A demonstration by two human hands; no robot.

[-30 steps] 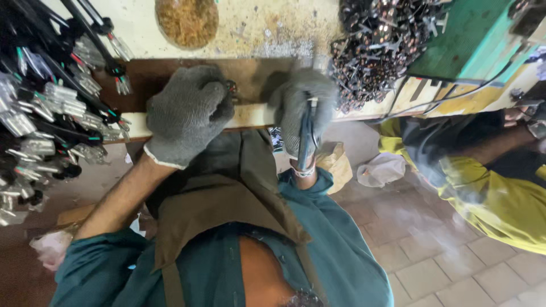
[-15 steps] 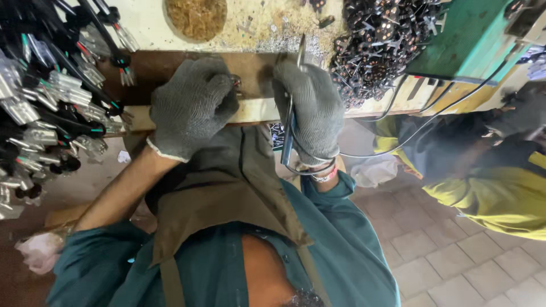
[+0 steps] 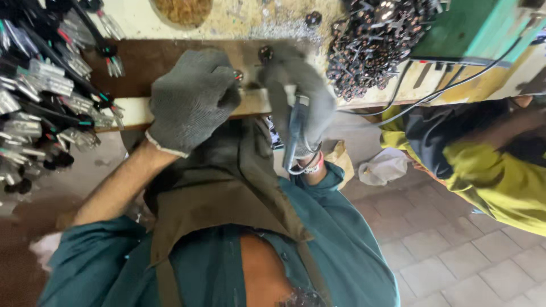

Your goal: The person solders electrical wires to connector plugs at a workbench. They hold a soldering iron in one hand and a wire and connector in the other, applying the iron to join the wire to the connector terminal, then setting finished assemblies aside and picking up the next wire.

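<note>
Left hand (image 3: pixel 190 99): grey knit glove, curled down and pressing on the pale wooden strip (image 3: pixel 253 102) at the bench edge.
Right hand (image 3: pixel 301 99): gloved, blurred, fingers wrapped round a grey tool handle (image 3: pixel 294 133).
Wooden strip: lying along the bench edge, under both hands.
Nearby: heap of dark metal parts (image 3: pixel 372 42) right, wire bundles (image 3: pixel 40 96) left.

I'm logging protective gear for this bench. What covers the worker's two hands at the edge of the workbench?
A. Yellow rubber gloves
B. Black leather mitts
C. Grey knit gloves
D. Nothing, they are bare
C: both the left hand and the right hand wear grey knit gloves at the workbench edge.
</note>
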